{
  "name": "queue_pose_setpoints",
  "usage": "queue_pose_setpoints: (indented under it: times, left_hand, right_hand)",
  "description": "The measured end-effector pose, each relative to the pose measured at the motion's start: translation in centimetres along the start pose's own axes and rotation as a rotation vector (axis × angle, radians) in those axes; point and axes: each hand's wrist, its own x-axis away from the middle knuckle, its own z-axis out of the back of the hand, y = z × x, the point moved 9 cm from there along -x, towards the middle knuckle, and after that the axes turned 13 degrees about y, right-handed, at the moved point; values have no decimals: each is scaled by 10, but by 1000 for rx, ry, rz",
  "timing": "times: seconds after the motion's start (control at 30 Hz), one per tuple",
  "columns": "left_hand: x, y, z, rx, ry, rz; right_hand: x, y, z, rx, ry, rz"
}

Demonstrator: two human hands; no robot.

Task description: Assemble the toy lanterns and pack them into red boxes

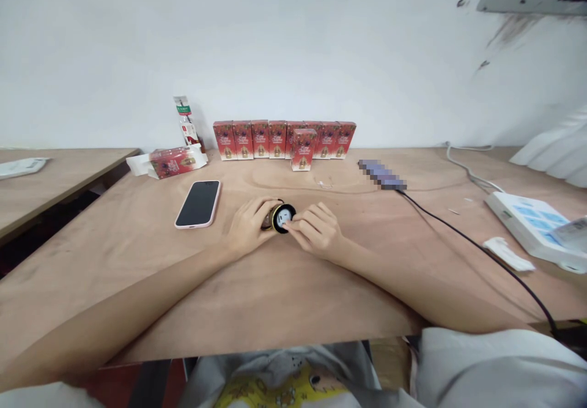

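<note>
My left hand [250, 224] is closed around a small lantern ornament [271, 218], black and gold, tipped on its side just above or on the table. Its black-rimmed base faces me and to the right, with a white disc [284, 216] set inside it. From the right, my right hand [318, 227] reaches in with thumb and fingers pinched together, their tips at the disc and the rim. Whether anything small sits between those fingertips cannot be seen.
Red printed boxes [260, 139] stand in a row by the wall, one box [302, 150] in front. Left are an opened box [172, 162], a bottle [186, 120] and a phone [198, 205]. Right are a pixelated device [381, 174], its black cable [458, 230] and a power strip [532, 221].
</note>
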Motion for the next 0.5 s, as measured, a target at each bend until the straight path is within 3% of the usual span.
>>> queue_pose_setpoints:
  times: [0.1, 0.2, 0.37, 0.5]
  left_hand:
    - [0, 2, 1, -15, 21, -20]
    - [0, 4, 3, -28, 34, -47]
    - [0, 9, 6, -19, 37, -119]
    - [3, 12, 3, -97, -5, -176]
  right_hand:
    - [-2, -1, 4, -12, 39, -16]
    - [-1, 8, 2, -88, 5, -157]
    - [20, 42, -16, -406, -96, -693]
    - [49, 47, -47, -823, -231, -1045]
